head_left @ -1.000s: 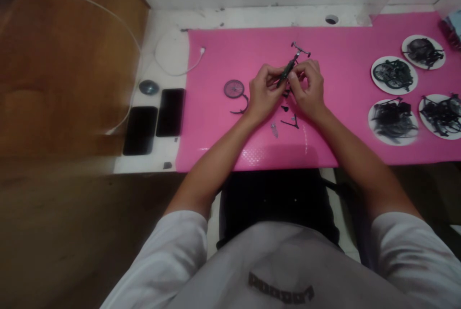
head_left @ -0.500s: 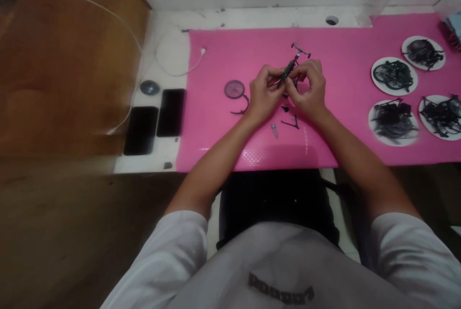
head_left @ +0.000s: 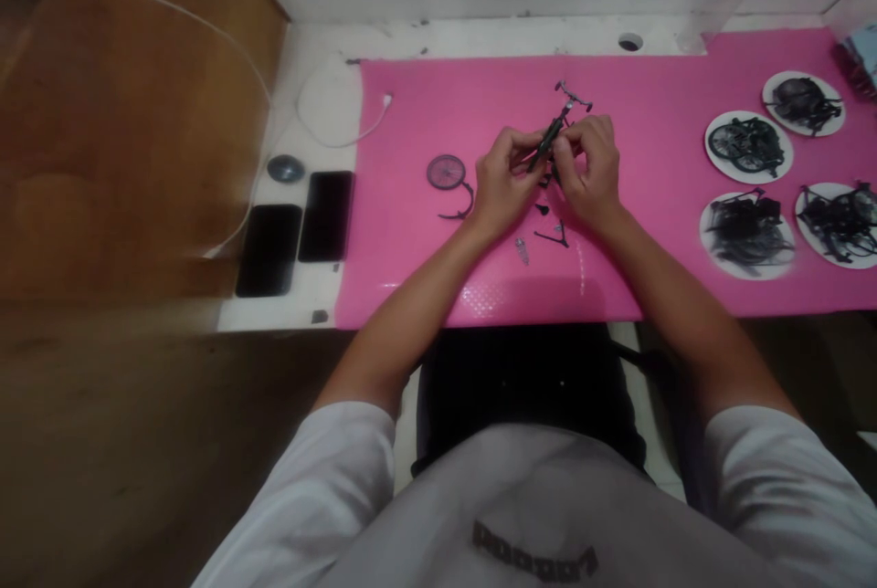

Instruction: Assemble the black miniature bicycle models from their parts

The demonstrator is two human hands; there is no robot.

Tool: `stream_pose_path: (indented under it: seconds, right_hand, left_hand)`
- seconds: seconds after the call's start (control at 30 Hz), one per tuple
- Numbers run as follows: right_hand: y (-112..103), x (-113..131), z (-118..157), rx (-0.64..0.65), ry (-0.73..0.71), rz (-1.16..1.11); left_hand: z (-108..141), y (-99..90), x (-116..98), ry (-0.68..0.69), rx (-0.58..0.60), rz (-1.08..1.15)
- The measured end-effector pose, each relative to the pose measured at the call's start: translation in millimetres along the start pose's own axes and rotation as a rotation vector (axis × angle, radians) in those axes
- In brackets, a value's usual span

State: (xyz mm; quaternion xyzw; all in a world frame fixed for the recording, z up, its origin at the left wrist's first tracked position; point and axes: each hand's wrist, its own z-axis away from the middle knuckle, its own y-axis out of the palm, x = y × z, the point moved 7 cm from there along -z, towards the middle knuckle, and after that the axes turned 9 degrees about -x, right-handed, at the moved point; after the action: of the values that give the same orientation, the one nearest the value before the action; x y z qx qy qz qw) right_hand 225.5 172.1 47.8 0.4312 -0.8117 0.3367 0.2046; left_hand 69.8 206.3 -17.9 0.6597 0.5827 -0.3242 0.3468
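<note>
Above the pink mat point(head_left: 411, 268), my left hand point(head_left: 505, 175) and my right hand point(head_left: 590, 166) are both closed on a small toy bicycle frame point(head_left: 548, 142). Its handlebar point(head_left: 573, 97) sticks out past my fingers, away from me. My fingers hide much of the frame. Just below the hands lie a small black piece point(head_left: 542, 209), a dark forked part point(head_left: 554, 235) and a grey clip-like part point(head_left: 522, 250). To the left of my left hand rest a small spoked wheel point(head_left: 446, 172) and a curved mudguard-like strip point(head_left: 460, 207).
On the right, several white plates point(head_left: 713, 170) hold dark bicycle parts. Two black phones point(head_left: 325, 215) point(head_left: 269, 250) and a round dark object point(head_left: 286, 169) lie on the white table edge at left. A white cable point(head_left: 346, 142) crosses onto the mat. A wall stands behind.
My right thumb and fingers have shifted slightly on the bicycle frame, and the gap between thumb and forefinger has narrowed. My left hand stays nearly still; the loose parts have not moved.
</note>
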Motion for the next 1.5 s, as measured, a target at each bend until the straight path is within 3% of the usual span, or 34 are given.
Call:
stream_pose_path:
  seconds: [0.1, 0.37, 0.77, 0.9, 1.07, 1.27, 1.5]
  right_hand:
    - [-2.0, 7.7, -1.9, -0.040, -0.036, 0.024]
    - [-2.1, 12.0, -3.5, -0.037, -0.080, 0.041]
    - [-4.9, 14.4, -4.3, -0.093, -0.083, 0.036]
    - [-4.5, 16.7, -3.9, -0.064, -0.069, 0.035]
    - [-13.3, 20.7, -6.7, -0.144, -0.151, 0.112]
    - [-11.4, 14.5, -7.9, -0.100, -0.115, 0.118]
    - [-12.8, 18.0, -6.2, -0.147, -0.213, 0.091]
  left_hand:
    - [-0.7, -1.3, -7.8, 0.001, -0.027, -0.049]
    - [-0.6, 1.2, -26.4, 0.007, 0.034, -0.074]
    - [0.6, -7.2, -25.9, 0.065, -0.075, -0.102]
    - [-0.2, -7.6, -36.4, 0.123, -0.091, -0.120]
    - [0.0, -5.3, -48.8, 0.163, -0.117, -0.184]
    - [-0.5, -6.3, -39.6, 0.161, -0.099, -0.143]
    - [-1.7, -5.9, -39.8, 0.123, -0.068, -0.131]
